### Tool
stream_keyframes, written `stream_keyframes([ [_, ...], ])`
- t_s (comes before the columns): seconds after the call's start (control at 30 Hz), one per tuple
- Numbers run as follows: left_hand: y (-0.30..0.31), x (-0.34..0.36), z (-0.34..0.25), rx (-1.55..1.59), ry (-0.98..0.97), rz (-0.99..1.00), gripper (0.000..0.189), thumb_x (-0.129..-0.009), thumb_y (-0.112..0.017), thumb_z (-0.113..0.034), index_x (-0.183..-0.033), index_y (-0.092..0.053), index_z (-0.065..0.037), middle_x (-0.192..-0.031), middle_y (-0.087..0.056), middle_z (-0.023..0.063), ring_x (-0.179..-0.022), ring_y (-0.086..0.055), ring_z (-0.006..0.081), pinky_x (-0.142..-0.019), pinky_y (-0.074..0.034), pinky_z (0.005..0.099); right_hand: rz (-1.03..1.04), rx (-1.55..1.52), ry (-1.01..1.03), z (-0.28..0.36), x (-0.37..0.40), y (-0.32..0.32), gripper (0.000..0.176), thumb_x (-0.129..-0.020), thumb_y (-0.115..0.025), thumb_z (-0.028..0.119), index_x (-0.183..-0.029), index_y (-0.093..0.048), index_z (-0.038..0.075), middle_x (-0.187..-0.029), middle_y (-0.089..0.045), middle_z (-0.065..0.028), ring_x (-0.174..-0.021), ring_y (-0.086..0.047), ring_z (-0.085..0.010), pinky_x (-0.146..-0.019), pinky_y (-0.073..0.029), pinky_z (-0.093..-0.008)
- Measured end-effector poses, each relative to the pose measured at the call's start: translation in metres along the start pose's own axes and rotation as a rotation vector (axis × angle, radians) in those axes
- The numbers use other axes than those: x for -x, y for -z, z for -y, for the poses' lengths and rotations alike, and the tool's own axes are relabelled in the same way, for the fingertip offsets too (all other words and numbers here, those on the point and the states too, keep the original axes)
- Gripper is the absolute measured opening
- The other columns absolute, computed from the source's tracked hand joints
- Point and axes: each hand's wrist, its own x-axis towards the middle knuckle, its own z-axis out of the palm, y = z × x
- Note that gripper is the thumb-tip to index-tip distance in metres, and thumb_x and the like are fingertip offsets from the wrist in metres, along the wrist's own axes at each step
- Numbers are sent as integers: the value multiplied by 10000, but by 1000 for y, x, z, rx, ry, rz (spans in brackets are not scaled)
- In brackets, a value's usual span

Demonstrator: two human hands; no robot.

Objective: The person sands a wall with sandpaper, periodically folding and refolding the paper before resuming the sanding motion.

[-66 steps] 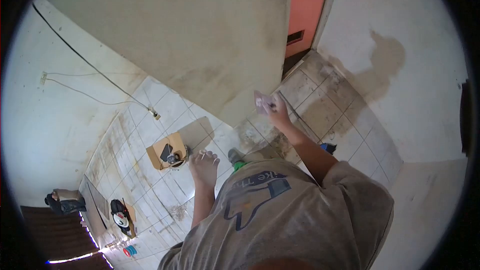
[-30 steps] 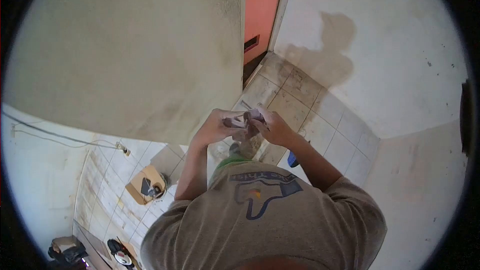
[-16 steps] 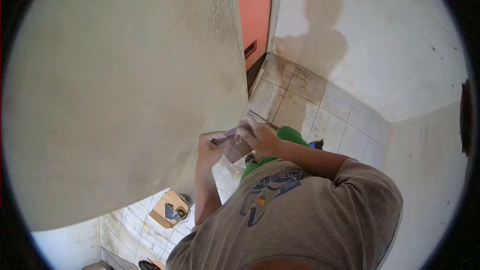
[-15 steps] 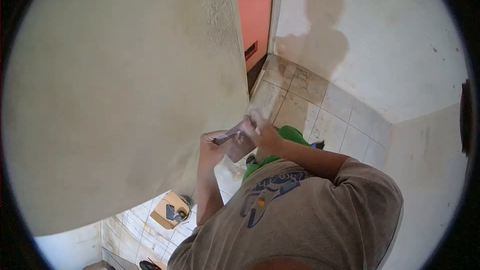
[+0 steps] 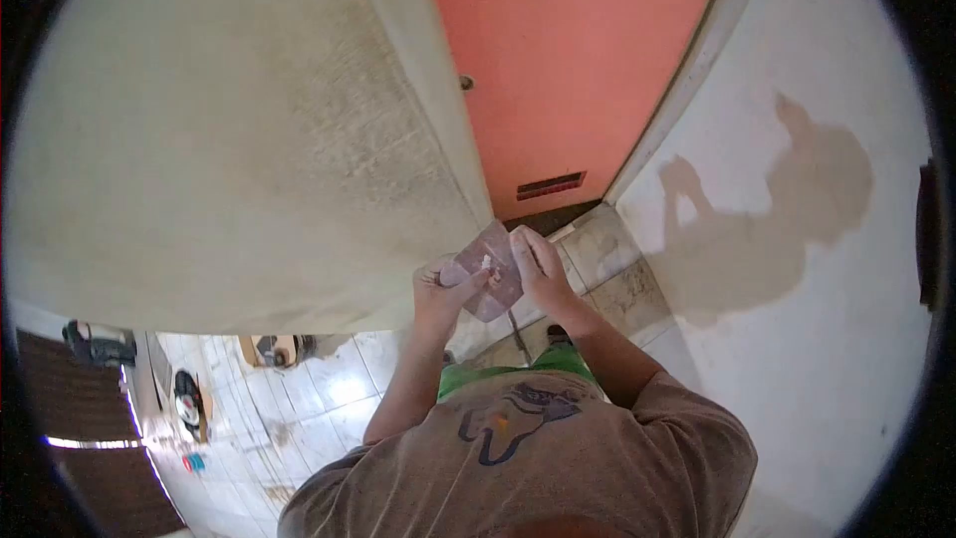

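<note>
A worn, purplish-grey sheet of sandpaper (image 5: 501,297) with pale marks on its face is spread between my two hands, in front of my chest. My left hand (image 5: 436,289) pinches its left side, the thumb lying across the face. At the right edge, my right hand (image 5: 539,261) has its thumb and fingers closed on the sheet. Pale dust coats the fingers of both hands. Just beyond them stands a cream wall (image 5: 229,159) with a rough, scuffed patch (image 5: 363,139) near its corner.
A coral-red door (image 5: 578,60) with a vent slot is ahead. A white wall (image 5: 817,339) carrying my shadow rises on the right. On the tiled floor (image 5: 339,384) at lower left lie a cardboard box (image 5: 261,351), a dark-and-white object (image 5: 187,401) and a small red-and-blue item (image 5: 193,462).
My view has swung left and up, so more of the door shows. My right hand, blurred before, now grips the sheet's right edge, and the sheet is opened out flatter.
</note>
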Motion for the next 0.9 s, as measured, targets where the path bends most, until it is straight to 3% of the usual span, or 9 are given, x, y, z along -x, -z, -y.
stream_keyframes([
  [0.1, -39, -12, 17, 313, 43, -115, 242, -886, -737, 39, -1123, -721, -7, -1079, -753, 87, -963, -718, 173, -898, -567, 337, 62, 159, 379, 7, -33, 48, 209, -1053, -595, 242, -999, -639, 45, -895, -600, -65, -810, -586, -147, -715, -486, -323],
  [0.17, -80, -22, 25, 415, 55, -177, 279, -905, -718, 18, -1181, -691, -15, -1142, -736, 90, -1040, -705, 187, -959, -553, 363, -88, 16, 279, -11, -87, 119, 197, -1037, -609, 241, -1059, -625, 47, -952, -621, -76, -788, -594, -187, -720, -490, -343],
  [0.27, -85, -16, 20, 496, -19, -187, 325, -939, -702, -50, -1256, -639, -13, -1182, -714, 78, -1094, -688, 206, -988, -546, 376, -318, 424, 346, 12, -182, 181, 265, -983, -640, 207, -1175, -590, 32, -1115, -608, -128, -875, -579, -236, -807, -483, -382],
  [0.43, -70, 5, 5, 404, -125, -280, 323, -937, -698, -39, -1251, -634, -7, -1172, -703, 79, -1087, -682, 199, -979, -544, 365, -420, 625, 509, -28, -344, 236, 493, -983, -641, 194, -1414, -485, 13, -1415, -483, -189, -1291, -506, -297, -1063, -449, -426],
  [0.53, -66, 14, 1, 277, -194, -435, 305, -944, -710, -54, -1234, -635, 6, -1162, -695, 83, -1061, -679, 193, -953, -545, 360, -280, 587, 154, 6, -360, 235, 668, -1003, -615, 208, -1572, -328, 7, -1617, -311, -227, -1520, -278, -314, -1175, -360, -449],
  [0.6, -57, 18, 7, 284, -200, -525, 297, -952, -719, -75, -1225, -636, 7, -1159, -693, 79, -1056, -676, 197, -962, -540, 362, -237, 532, 122, 5, -374, 231, 740, -1006, -617, 241, -1612, -261, 12, -1664, -262, -228, -1452, -402, -296, -1102, -432, -449],
  [0.73, -36, 27, 20, 413, -164, -538, 383, -975, -724, -132, -1318, -587, -30, -1223, -668, 67, -1123, -649, 200, -999, -523, 368, 5, 310, -44, 28, -320, 228, 805, -969, -587, 309, -1645, -247, 34, -1618, -370, -194, -1118, -693, -280, -903, -558, -396],
  [0.83, -28, 22, 30, 532, -124, -560, 442, -994, -709, -174, -1390, -543, -72, -1291, -639, 50, -1180, -617, 200, -1039, -501, 369, 40, 290, 36, -18, -289, 225, 707, -988, -574, 278, -1627, -342, 83, -1457, -582, -123, -947, -732, -212, -795, -562, -373],
  [0.9, -39, 20, 36, 616, -117, -555, 435, -998, -705, -189, -1386, -546, -71, -1297, -637, 46, -1185, -613, 204, -1057, -493, 376, 173, 213, -126, -41, -235, 218, 405, -1006, -584, 178, -1383, -584, 28, -1226, -683, -134, -810, -700, -193, -751, -570, -352],
])
